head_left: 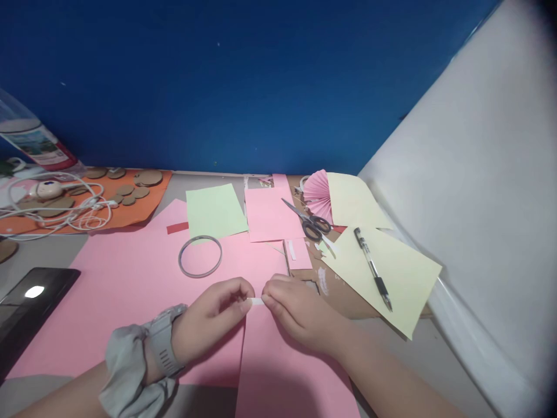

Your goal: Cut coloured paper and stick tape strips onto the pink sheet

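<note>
Blue wall backs a grey table covered by a large pink sheet (122,302). Over its near part the 2 hands meet: the left hand (213,318) and the right hand (300,313) are curled nearly closed, each pinching 1 end of a small white strip (256,301) between fingertips. A tape ring (200,256) lies just beyond them. Scissors (311,220) and a pen (373,268) lie farther right.

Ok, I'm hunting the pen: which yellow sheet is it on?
The nearer yellow sheet, by the right hand; the pen lies across it. The farther yellow sheet sits by the pink fan.
</note>
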Demonstrator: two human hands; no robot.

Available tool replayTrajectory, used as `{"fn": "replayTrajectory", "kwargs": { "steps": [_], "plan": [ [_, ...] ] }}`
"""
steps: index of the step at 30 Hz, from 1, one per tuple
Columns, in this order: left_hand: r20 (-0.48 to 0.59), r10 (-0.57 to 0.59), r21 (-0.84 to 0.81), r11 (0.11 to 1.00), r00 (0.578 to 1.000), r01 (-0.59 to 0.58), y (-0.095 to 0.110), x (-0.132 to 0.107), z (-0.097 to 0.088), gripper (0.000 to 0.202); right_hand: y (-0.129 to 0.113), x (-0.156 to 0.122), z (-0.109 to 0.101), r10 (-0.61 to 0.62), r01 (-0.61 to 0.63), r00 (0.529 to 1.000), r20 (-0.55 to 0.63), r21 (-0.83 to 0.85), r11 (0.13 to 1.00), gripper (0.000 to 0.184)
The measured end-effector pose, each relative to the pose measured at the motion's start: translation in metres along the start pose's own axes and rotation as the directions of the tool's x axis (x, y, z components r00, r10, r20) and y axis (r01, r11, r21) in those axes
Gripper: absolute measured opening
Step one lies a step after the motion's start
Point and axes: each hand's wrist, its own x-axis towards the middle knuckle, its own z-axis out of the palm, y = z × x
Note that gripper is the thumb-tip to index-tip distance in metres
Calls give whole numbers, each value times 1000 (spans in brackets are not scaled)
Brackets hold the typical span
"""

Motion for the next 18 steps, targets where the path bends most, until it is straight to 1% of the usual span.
{"fn": "replayTrajectory", "kwargs": {
  "steps": [3, 10, 12, 15, 16, 17, 18],
  "plan": [
    [19, 5, -14, 1000, 1000, -4, -1, 0, -1, 20, 0, 0, 0, 3, -3, 1000, -7, 2, 1000, 31],
    [81, 4, -120, 993, 997, 5, 2, 0, -2, 18, 0, 1, 3, -23, 23, 1000, 2, 7, 1000, 28],
    [107, -11, -204, 978, 994, 33, 0, 0, -1, 16, -1, 1, 3, -24, 24, 1000, 3, 15, 1000, 28],
    [155, -11, -384, 920, 988, 71, -7, 0, -2, 15, 0, 1, 4, -14, 14, 1000, 5, 3, 1000, 29],
    [149, 9, -428, 902, 989, 57, -8, 0, -3, 16, 0, 1, 4, -6, 6, 1000, 6, -9, 1000, 29],
    [112, 33, -437, 899, 993, 19, -9, 0, -4, 16, 1, 1, 4, 3, -3, 1000, 7, -21, 1000, 29],
    [47, 64, -394, 918, 997, -40, -8, 0, -7, 17, 1, 1, 4, 11, -11, 1000, 7, -30, 1000, 29]
  ]
}}
